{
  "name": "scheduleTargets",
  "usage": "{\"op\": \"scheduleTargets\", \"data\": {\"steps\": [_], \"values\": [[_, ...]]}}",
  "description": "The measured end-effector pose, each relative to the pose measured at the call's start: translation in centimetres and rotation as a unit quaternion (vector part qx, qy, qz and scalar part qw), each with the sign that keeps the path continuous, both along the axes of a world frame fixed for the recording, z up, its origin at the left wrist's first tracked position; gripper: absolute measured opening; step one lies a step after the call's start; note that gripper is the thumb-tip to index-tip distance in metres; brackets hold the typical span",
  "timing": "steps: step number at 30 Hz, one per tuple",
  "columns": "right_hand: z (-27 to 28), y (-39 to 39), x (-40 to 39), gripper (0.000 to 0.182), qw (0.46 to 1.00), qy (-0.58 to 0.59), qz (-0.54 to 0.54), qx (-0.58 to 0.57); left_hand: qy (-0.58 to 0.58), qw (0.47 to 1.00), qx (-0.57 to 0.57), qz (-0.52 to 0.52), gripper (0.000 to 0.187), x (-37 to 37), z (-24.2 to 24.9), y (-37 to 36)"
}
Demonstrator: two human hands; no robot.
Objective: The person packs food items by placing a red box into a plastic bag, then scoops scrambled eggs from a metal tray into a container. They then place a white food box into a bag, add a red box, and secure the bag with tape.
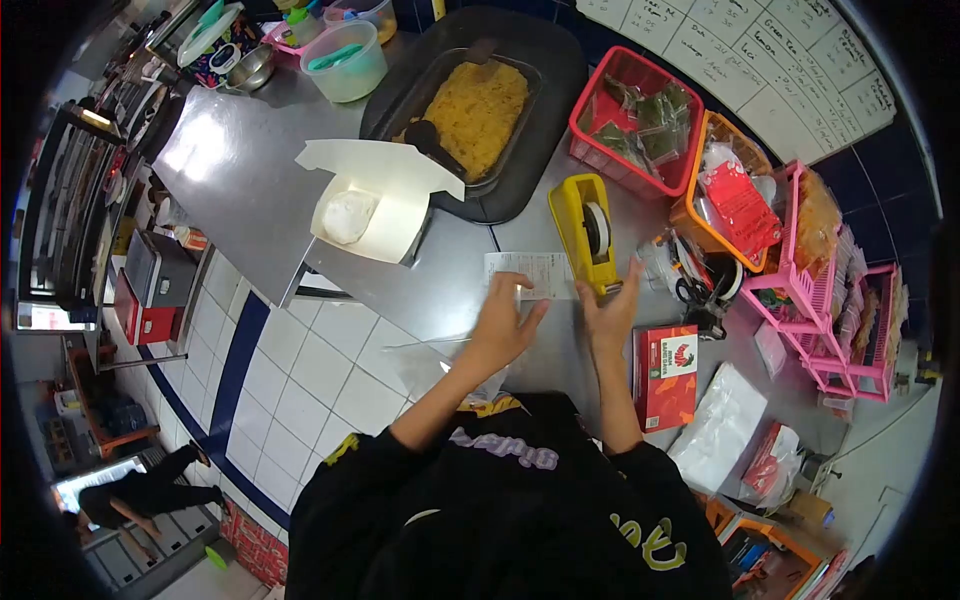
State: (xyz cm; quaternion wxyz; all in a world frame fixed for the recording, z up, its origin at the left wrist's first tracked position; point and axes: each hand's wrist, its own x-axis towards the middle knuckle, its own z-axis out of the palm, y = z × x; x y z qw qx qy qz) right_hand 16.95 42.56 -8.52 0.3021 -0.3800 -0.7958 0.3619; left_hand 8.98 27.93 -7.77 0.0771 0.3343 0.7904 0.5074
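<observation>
My left hand [504,325] hovers at the near edge of the steel counter, its fingers apart and curved, by the lower left of a printed paper slip [528,272]. My right hand [610,318] is just in front of a yellow tape dispenser [575,225] with a roll in it. Its thumb and fingers are spread, and I see nothing held in them. A clear plastic bag [425,365] lies below my left hand, against my body. To the left stands an opened white paper box [395,225] with a white rounded lump [349,215] inside.
A black pan [375,110] of yellow food with a dark spoon stands behind. Right are a red basket [612,162] of packets, an orange basket [687,215], pink racks [815,310], a red box [668,385] and plastic bags [715,430]. Another person [140,495] is far left.
</observation>
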Motion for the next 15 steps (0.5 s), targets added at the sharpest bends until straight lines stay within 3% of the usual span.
{"op": "scheduleTargets", "data": {"steps": [2,3,4,5,6,7,8,9,10,11,13,14,15], "values": [[3.6,-2.4,-0.1,0.072,0.968,0.022,0.078,0.240,-0.217,0.971,0.101,0.002,0.029,0.2,2.6,-2.3],[4.8,-4.1,0.3,0.071,0.970,0.101,0.200,0.094,-0.216,0.971,0.100,-0.002,0.029,0.6,4.3,-2.7],[5.4,-5.7,0.8,0.071,0.931,0.177,0.313,-0.054,-0.229,0.958,0.173,0.013,0.029,1.0,5.9,-3.0],[5.4,-6.8,1.3,0.071,0.933,0.178,0.309,-0.053,-0.241,0.939,0.245,0.029,0.029,1.4,7.3,-3.5],[5.4,-7.8,1.7,0.059,0.904,0.155,0.386,-0.097,-0.243,0.939,0.244,0.023,0.029,1.7,8.3,-4.2],[5.4,-8.1,2.1,0.048,0.868,0.130,0.459,-0.139,-0.190,0.966,0.173,0.009,0.033,1.6,9.1,-5.1],[6.3,-7.7,2.4,0.048,0.872,0.131,0.453,-0.135,-0.134,0.986,0.103,-0.005,0.036,1.6,9.8,-5.9],[7.9,-7.0,2.8,0.035,0.875,0.074,0.462,-0.121,-0.135,0.985,0.104,-0.014,0.036,1.6,10.6,-6.8],[9.2,-6.7,3.3,0.023,0.876,0.017,0.469,-0.109,-0.125,0.988,0.012,-0.090,0.039,1.6,11.3,-7.7],[9.7,-6.9,3.8,0.023,0.881,0.019,0.460,-0.108,-0.112,0.977,-0.081,-0.165,0.042,1.7,11.9,-8.6],[10.6,-7.5,4.5,0.018,0.874,0.073,0.479,0.041,-0.120,0.959,-0.099,-0.238,0.043,1.7,12.9,-9.9],[11.4,-7.4,4.9,0.018,0.877,0.073,0.472,0.044,-0.131,0.938,-0.116,-0.299,0.045,2.1,13.1,-10.3],[12.3,-7.4,5.3,0.017,0.881,0.043,0.456,0.115,-0.157,0.952,-0.089,-0.246,0.038,2.6,12.8,-10.4]]}}
